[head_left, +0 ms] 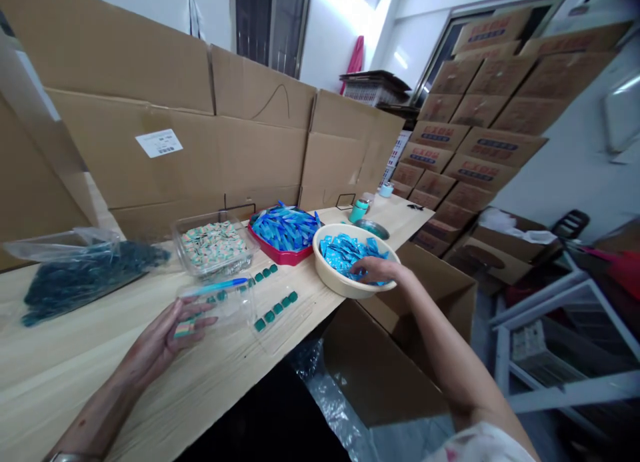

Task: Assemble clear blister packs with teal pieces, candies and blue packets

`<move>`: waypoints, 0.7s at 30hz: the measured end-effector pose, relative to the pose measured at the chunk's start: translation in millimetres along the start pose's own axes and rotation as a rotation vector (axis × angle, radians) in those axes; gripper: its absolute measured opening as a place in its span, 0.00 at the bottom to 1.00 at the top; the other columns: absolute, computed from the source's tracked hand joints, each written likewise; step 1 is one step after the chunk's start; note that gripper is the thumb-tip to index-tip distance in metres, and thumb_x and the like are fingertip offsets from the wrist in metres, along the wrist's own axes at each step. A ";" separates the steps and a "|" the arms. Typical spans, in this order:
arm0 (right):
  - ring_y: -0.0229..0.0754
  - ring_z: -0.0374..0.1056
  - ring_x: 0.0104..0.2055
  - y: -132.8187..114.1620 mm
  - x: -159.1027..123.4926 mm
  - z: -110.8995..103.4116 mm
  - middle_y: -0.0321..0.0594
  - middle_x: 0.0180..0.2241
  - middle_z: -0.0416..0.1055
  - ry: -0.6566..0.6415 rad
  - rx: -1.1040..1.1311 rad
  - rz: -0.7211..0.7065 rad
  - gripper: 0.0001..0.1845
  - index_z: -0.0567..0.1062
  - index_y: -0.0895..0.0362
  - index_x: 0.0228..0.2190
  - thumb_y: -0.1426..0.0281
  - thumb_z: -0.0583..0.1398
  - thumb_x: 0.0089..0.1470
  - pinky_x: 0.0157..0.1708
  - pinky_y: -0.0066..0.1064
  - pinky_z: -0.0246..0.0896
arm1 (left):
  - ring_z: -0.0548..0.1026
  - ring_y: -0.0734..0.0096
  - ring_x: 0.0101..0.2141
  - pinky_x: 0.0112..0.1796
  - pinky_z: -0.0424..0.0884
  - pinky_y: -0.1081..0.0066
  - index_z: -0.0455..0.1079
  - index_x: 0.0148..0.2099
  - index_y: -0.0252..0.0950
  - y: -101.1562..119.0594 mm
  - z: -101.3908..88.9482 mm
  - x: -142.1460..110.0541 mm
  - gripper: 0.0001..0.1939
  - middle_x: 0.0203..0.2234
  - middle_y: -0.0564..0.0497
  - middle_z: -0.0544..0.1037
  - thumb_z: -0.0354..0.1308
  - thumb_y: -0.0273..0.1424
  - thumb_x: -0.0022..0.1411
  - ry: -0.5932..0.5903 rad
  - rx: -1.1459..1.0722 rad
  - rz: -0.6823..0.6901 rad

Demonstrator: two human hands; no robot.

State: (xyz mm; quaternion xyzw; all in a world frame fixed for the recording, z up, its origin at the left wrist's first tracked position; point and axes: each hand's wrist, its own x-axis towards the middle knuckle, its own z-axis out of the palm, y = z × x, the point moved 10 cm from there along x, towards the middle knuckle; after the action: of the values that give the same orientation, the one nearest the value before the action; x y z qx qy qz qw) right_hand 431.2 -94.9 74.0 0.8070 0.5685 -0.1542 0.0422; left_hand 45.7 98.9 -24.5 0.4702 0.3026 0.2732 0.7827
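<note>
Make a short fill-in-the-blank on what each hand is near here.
The right hand reaches into a cream basin of ____ packets. The left hand is near a clear tray of small ____ squares. The other tray, behind the basin, is ____.

Missing words: blue; green; red.

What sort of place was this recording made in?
Probably a small packing room: printed cartons stacked high along the wall, a beige plastic basin of blue packets, and open cardboard boxes around a long wooden table.
</note>
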 end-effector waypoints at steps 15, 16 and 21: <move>0.36 0.66 0.24 -98.6 -6.3 -67.7 0.33 0.24 0.69 0.802 1.086 -0.307 0.18 0.72 0.57 0.33 0.61 0.66 0.40 0.25 0.28 0.64 | 0.78 0.57 0.37 0.29 0.75 0.67 0.64 0.49 0.34 4.7 13.4 -5.3 0.15 0.43 0.38 0.76 0.53 0.35 0.61 -0.056 -0.125 0.086; 0.36 0.66 0.24 -126.8 1.0 -60.6 0.32 0.24 0.69 0.754 1.194 -0.354 0.20 0.72 0.57 0.34 0.61 0.67 0.39 0.24 0.28 0.65 | 0.78 0.57 0.38 0.30 0.75 0.67 0.64 0.49 0.34 5.1 13.8 -5.0 0.15 0.44 0.38 0.75 0.53 0.36 0.62 -0.060 -0.138 0.088; 0.38 0.68 0.23 -228.7 37.1 -3.4 0.32 0.21 0.69 0.542 1.349 -0.379 0.17 0.70 0.57 0.29 0.59 0.66 0.41 0.24 0.30 0.65 | 0.77 0.57 0.40 0.36 0.75 0.62 0.63 0.49 0.35 9.8 12.5 -3.7 0.15 0.44 0.39 0.75 0.52 0.37 0.63 -0.083 -0.191 0.156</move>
State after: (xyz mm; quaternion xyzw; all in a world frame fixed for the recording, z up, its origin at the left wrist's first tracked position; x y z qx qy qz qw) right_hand 230.4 19.5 90.6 0.5558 0.4703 -0.2698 -0.6302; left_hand 51.0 93.1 -10.2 0.4265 0.2051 0.3415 0.8120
